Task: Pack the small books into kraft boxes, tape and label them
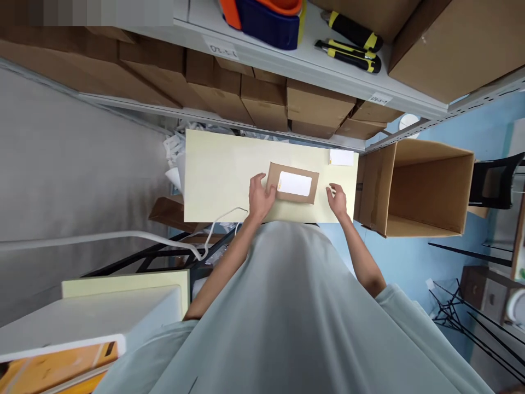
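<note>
Head cam: grey metal shelf unit (303, 70) ran across the far side, above a pale yellow table (221, 175). Big open carton (380, 189) stood just beyond the table's R end, mouth facing away from the table; no print legible on it. Row of brown cartons (318, 104) sat under the upper shelf, also w/o legible print.

Small brown box (313, 189) lay on the table, slightly askew, btwn the two hands. L hand (261, 198) was at its L end, thumb at the box edge, fingers spread apart from thumb, not clamped. R hand (338, 202) was off the box's R end, near but not touching, fingers curled; couldn't tell if fingertips met or pinched anything.

Up on the shelf: navy/orange holder (268, 24), then two black/yellow cutters, one thick (355, 32), one slim pair-like (356, 56); brand n/a.

White label (294, 184) on the box had a tiny orange-yellow mark at L, text too small to read. White slip (341, 158) at table's far R corner, similar mark. Shelf tags (220, 48) (380, 98): handwritten digits w/ dashes, upside down, exact nos. unclear.
</note>
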A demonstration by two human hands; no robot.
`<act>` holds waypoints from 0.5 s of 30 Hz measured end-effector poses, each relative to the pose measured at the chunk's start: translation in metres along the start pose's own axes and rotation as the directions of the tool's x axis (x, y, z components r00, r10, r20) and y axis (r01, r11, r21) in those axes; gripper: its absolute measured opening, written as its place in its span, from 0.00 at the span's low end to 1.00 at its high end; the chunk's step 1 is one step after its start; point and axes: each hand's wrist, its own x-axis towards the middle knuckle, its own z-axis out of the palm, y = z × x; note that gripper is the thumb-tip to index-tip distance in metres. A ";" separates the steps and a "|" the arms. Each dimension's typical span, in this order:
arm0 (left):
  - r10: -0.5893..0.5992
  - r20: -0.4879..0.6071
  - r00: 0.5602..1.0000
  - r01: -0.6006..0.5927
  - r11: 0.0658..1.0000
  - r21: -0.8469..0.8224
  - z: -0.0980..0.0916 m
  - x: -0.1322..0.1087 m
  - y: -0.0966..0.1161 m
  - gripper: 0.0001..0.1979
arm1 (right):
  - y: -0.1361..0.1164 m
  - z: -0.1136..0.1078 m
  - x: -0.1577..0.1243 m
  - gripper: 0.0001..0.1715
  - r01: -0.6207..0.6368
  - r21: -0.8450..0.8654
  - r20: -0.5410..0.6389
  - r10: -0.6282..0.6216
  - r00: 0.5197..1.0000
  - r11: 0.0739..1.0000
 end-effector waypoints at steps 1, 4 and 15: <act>0.064 0.017 0.998 -0.064 0.998 0.008 0.003 0.007 0.011 0.23 | 0.002 -0.011 0.013 0.29 0.031 -0.049 -0.018 -0.032 0.999 0.998; 0.193 0.108 0.975 -0.195 0.981 0.010 0.018 0.027 0.041 0.21 | 0.006 -0.038 0.049 0.28 0.100 -0.164 -0.029 -0.106 0.994 0.981; 0.307 0.363 0.880 -0.359 0.929 0.086 0.101 0.064 0.105 0.23 | 0.023 -0.043 0.131 0.29 0.184 -0.297 0.186 -0.132 0.974 0.937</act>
